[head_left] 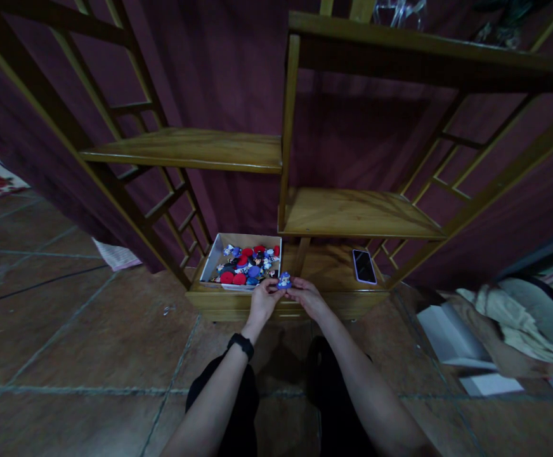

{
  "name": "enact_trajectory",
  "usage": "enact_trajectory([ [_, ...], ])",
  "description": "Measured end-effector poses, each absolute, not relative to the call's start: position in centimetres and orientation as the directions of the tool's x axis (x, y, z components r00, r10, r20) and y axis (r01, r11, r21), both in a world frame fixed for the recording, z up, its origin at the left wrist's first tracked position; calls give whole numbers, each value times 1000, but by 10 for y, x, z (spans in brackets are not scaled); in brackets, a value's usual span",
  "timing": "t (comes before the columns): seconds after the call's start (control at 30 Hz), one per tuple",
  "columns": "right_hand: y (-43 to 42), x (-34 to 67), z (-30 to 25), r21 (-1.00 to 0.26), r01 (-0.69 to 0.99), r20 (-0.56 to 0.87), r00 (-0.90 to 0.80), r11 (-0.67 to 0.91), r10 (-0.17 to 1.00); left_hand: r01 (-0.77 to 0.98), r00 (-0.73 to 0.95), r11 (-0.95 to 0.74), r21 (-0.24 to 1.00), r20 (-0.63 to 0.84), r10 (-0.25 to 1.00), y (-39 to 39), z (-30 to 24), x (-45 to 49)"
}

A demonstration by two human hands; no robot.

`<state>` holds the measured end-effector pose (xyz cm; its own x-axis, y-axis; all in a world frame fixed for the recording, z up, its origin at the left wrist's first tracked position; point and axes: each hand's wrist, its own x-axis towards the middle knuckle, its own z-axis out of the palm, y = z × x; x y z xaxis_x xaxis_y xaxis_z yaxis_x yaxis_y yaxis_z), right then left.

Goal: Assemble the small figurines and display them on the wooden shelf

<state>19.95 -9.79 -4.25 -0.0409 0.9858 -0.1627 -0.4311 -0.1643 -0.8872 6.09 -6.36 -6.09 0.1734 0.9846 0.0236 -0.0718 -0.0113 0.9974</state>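
Note:
My left hand (pixel 263 300) and my right hand (pixel 307 296) meet just above the bottom shelf board (pixel 333 270) of a wooden rack. Between their fingertips they pinch one small blue figure (pixel 284 280). A black band sits on my left wrist. Right behind my left hand stands an open white box (pixel 215 255) filled with several small red, blue and black figures. My black-clad knees show below my forearms.
A phone (pixel 364 266) lies face up on the bottom board to the right. Two wooden shelves (pixel 186 149) (pixel 357 212) stand bare above it. Cloth and white papers (pixel 452 339) lie on the tiled floor at right. A paper sheet (pixel 116 255) lies left of the rack.

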Motion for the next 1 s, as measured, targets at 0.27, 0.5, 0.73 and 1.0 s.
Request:
enact_trajectory([
  [0.27,-98,200,-42,-889,-432,-145,-47,-151,988,-40,164,-38,998,44,985,-63,-63,62],
  [0.5,-97,200,-45,-884,-441,-158,-27,-153,987,-63,163,-52,997,62,985,-66,-52,62],
  [0.73,-97,198,-46,-871,-467,-181,16,-153,983,-70,168,-42,997,53,984,-67,-50,62],
  [1.0,-98,199,-44,-872,-463,-192,26,-158,981,-119,172,17,993,3,985,-64,-53,62],
])
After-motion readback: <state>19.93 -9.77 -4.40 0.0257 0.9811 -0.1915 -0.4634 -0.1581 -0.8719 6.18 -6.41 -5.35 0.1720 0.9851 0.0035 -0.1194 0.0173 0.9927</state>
